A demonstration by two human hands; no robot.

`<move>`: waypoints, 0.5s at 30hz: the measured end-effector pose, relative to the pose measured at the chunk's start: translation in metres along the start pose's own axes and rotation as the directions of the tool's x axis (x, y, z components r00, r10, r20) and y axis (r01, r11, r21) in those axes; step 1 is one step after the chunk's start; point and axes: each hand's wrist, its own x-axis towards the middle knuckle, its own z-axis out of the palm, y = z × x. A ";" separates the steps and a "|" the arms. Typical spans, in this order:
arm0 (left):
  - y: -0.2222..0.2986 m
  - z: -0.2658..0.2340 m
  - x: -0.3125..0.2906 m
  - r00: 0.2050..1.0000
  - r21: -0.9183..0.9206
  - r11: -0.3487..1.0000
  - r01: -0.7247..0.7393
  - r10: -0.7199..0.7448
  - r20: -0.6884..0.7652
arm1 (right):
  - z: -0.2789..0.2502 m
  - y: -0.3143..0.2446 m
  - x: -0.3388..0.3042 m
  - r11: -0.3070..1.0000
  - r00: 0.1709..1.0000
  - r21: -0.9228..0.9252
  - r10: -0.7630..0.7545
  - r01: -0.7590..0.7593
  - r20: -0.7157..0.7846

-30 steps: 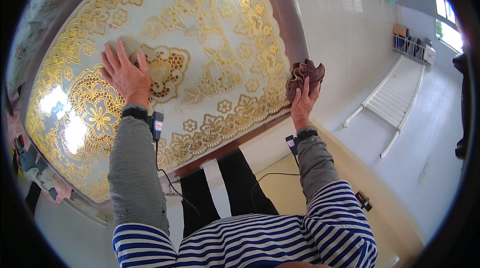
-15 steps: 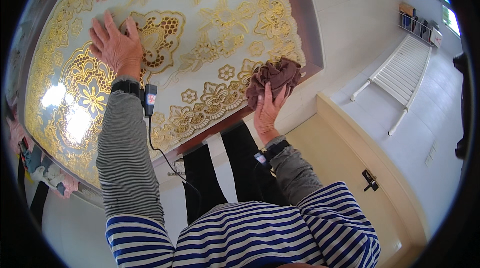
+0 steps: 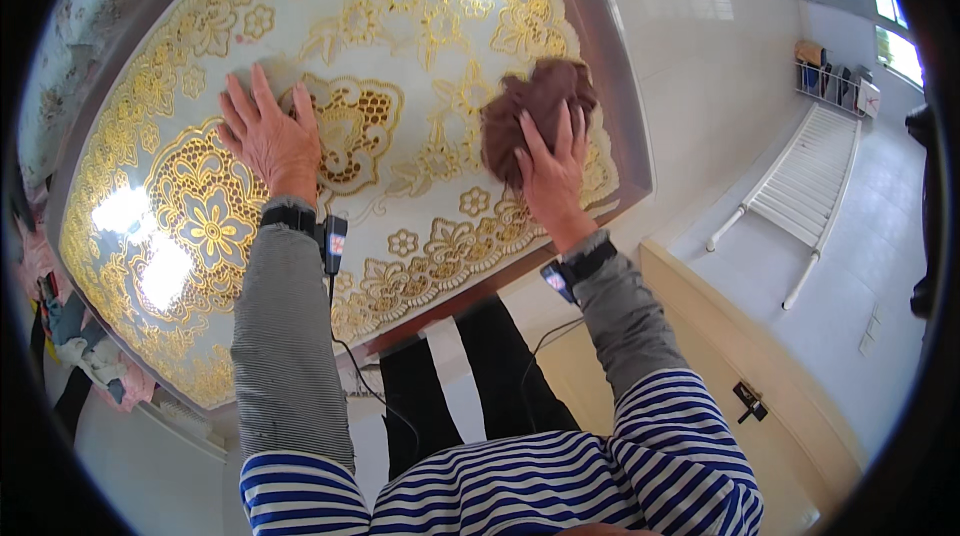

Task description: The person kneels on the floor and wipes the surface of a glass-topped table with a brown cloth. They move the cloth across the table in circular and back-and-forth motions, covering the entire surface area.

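Covering brown cloth point(image 3: 540, 96) near right edge of table point(image 3: 624, 131), right hand point(image 3: 552, 174) lies spread, left hand point(image 3: 270, 143) splayed flat; cloth likely soft, light, best palmed mid-bunch.

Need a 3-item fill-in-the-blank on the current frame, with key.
1. The right hand rests on a crumpled ____-coloured cloth.
2. On the flower-patterned tablecloth, the left hand is to the ____ of that cloth.
3. The shirt has blue and white ____.

Missing words: brown; left; stripes.
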 end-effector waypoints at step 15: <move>0.007 -0.016 0.002 0.996 0.006 1.000 0.009 -0.009 0.086 | 0.032 0.014 0.286 0.983 0.989 -0.135 -0.132 0.123 -0.063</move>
